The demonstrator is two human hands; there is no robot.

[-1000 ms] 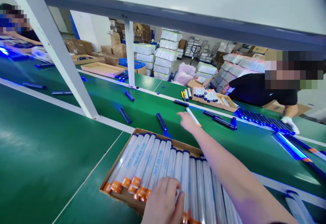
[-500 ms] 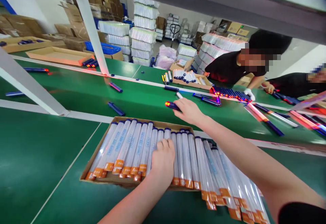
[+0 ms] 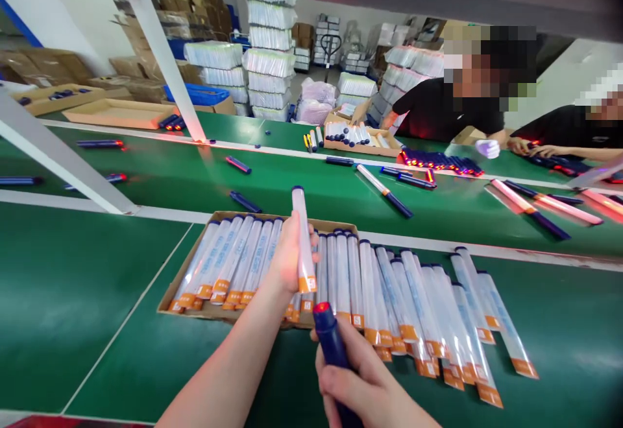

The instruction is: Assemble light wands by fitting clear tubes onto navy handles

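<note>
My left hand (image 3: 288, 256) grips a translucent tube (image 3: 304, 240) with a dark blue cap at its top and an orange band at its lower end. Nearer to me, my right hand (image 3: 357, 366) is wrapped round a dark blue stick (image 3: 331, 340) whose tip glows red. Behind and below the hands, a shallow cardboard box (image 3: 168, 303) holds several similar tubes lying side by side. More capped tubes (image 3: 423, 298) lie in a loose pile to the right of the box, on the green table (image 3: 117, 363).
A green belt (image 3: 195, 175) beyond the box carries scattered dark sticks and tubes. White posts (image 3: 165, 58) rise at the left. Across the belt, a person in black (image 3: 428, 113) stands near a row of lit sticks (image 3: 438, 162); another person is at the far right.
My left hand has lifted a tube up from the box. My right hand has come back from over the belt towards me, still holding the lit stick.
</note>
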